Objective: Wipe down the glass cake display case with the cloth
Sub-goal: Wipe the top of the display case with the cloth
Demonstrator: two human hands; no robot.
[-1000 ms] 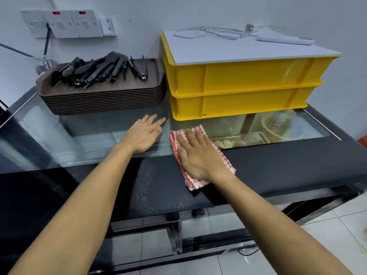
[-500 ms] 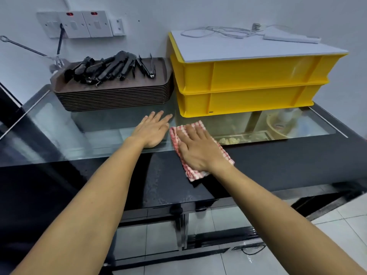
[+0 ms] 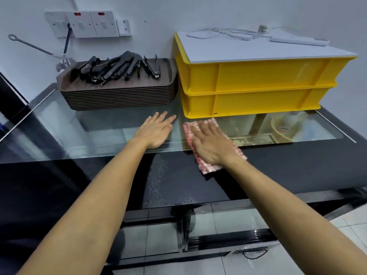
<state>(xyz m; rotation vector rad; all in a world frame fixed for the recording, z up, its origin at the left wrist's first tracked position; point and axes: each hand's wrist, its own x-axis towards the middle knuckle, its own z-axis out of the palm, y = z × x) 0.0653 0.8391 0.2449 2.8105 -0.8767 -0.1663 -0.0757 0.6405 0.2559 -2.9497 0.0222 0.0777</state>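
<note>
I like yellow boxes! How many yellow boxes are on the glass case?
2. One yellow box sits on the glass case against the wall; the other yellow box is stacked on top of it, under a white board.

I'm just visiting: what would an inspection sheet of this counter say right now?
Surface: glass top of the display case, black front band with smeared residue.
Job's things: red checked cloth flat across the glass edge.
Clutter: stacked brown trays holding black tongs; two yellow crates with a white lid.
Hands: left hand flat on the glass; right hand pressing the cloth.
Cables: white cable on the lid.
Surroundings: wall switches, tiled floor.
</note>
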